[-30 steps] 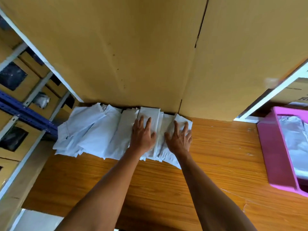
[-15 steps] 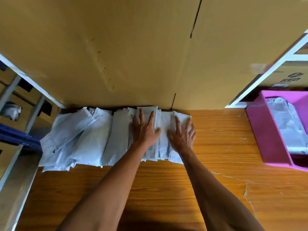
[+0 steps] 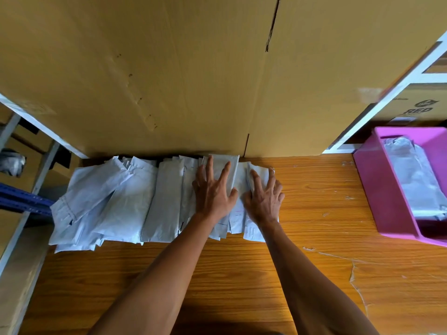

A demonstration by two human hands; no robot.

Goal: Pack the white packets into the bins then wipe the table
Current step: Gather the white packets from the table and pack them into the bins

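Now both hands, left hand and right hand, press splayed fingers flat on white packets.

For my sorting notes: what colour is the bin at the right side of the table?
Pink, seen in the head view: the bin.

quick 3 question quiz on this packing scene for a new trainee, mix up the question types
1. True or false: both hands lie flat on the white packets.
2. Which side of the table holds the pink bin? A) left B) right
3. Fill in: behind the packets stands a large ____ box.

Key: 1 true: left hand and right hand press with fingers spread. 2 B. 3 cardboard.
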